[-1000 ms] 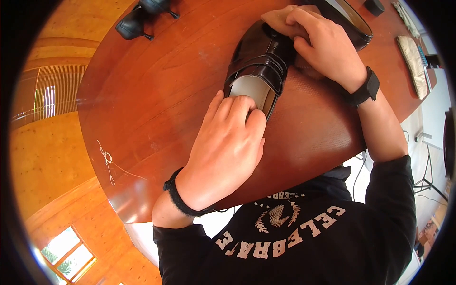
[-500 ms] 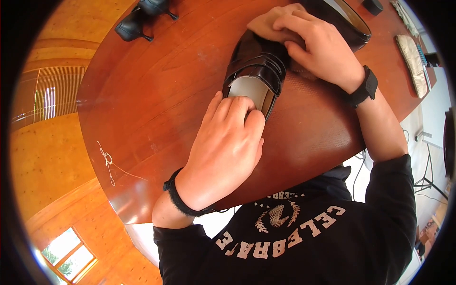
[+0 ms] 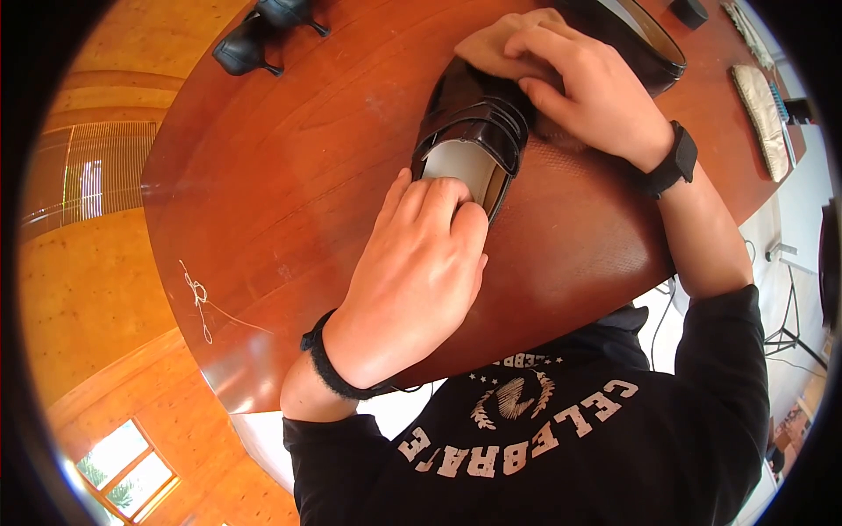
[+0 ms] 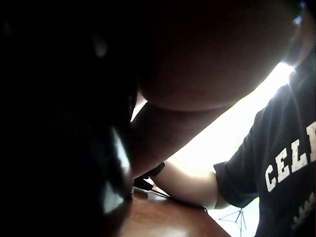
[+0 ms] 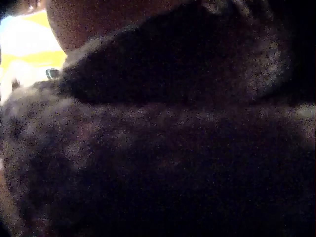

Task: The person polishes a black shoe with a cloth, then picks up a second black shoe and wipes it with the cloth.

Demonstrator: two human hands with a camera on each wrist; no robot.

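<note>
A glossy black loafer (image 3: 482, 118) with a strap over its instep lies on the table, toe pointing away from me. My left hand (image 3: 417, 263) grips its heel end, several fingers curled down into the opening and hidden inside. My right hand (image 3: 592, 96) holds a tan cloth (image 3: 491, 48) bunched under its fingers against the toe, which the cloth partly covers. In the left wrist view the shiny side of the loafer (image 4: 116, 148) is dark and close. Fuzzy fabric of the cloth (image 5: 84, 128) fills most of the dim right wrist view.
A second black shoe (image 3: 653, 53) stands just beyond my right hand. Black heeled shoes (image 3: 250, 44) sit at the far left. A round black object (image 3: 690, 13) and a long cream item (image 3: 761, 123) lie at the right. White string (image 3: 200, 298) lies near the table's left edge.
My right hand has shifted a little to the left with the cloth, over the loafer's toe, and has barely moved in the last half second. My left hand keeps its place.
</note>
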